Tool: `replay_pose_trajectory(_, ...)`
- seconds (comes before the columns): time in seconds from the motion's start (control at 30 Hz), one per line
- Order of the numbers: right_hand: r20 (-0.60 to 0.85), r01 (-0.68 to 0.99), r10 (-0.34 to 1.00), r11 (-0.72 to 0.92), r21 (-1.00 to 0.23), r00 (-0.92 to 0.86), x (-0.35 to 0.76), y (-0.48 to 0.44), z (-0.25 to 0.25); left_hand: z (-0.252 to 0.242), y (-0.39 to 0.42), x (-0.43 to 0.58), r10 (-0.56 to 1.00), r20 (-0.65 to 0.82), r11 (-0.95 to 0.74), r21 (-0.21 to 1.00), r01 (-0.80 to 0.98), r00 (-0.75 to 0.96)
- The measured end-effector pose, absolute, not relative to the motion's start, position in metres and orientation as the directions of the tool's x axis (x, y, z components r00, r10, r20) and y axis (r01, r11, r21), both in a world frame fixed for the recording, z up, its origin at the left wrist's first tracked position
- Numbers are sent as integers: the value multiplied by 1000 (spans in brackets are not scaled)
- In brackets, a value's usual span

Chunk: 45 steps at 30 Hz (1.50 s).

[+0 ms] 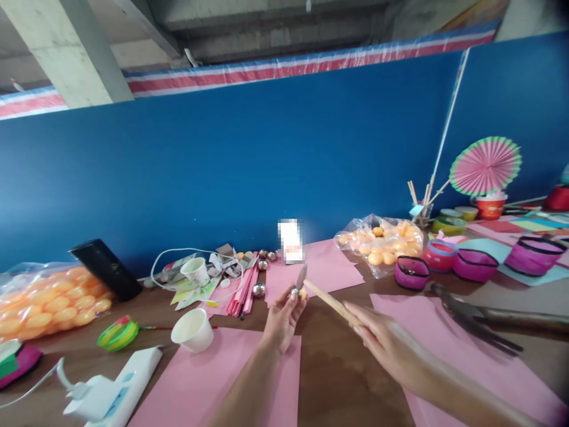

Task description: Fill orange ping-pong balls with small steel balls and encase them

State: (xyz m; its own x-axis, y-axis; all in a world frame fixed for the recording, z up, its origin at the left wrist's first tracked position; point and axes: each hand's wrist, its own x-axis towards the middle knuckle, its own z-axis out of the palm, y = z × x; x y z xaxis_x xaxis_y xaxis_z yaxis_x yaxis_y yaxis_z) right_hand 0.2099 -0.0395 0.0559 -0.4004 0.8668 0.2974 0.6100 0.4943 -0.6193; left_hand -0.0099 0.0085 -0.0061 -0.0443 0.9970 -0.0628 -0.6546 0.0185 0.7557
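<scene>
While raised above the brown table [338, 367], both hands are brought together over its middle.

Left hand [282, 317]: closed at the fingertips on a small silvery bell [294, 292] with an orange ball [303, 294] touching it; both are pinched high, seemingly so the stick's end can be met.

Right hand [384, 344]: curled loosely around a flat wooden stick [331, 302], blurred by motion; the stick is angled up and left, its tip just beside the pinched pieces.

Pink paper sheets [249, 379]: laid flat under and beside the forearms, apparently as a work surface.

White paper cup [194, 330]: tipped on its side near the left forearm.

Loose silver bells [259, 289]: scattered beyond the left hand, within reach.

Bags of orange balls [384, 243]: one is set to the far right, another at the far left.

Hot glue gun [95, 397]: rested at the lower left, cord attached.

Magenta paper baskets [412, 273]: lined up to the right, beneath a pink paper fan [484, 166].
</scene>
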Motion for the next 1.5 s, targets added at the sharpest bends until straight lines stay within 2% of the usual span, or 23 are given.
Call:
replay_pose_trajectory(0.17,283,579,882,462,-672,-377,210,-42,55,-8,10,-11,995,-85,31,757,-653,-51)
replay_pose_trajectory(0.47,295,566,882,463,-682,-367,210,-42,48,-2,8,-8,984,-150,50,756,-653,-97)
replay_pose_trajectory(0.8,310,608,882,469,-641,-354,212,-47,44,-11,11,-10,996,-67,8,716,-699,-57)
replay_pose_trajectory(0.93,300,627,869,492,-605,-392,212,-44,40,-12,11,-11,996,-74,22,735,-677,-47)
replay_pose_trajectory(1.13,328,611,865,501,-613,-381,210,-43,43,-7,10,-11,985,-152,60,756,-651,-86)
replay_pose_trajectory(1.5,319,616,870,493,-614,-377,210,-43,37,-7,10,-8,995,-82,25,731,-681,-51)
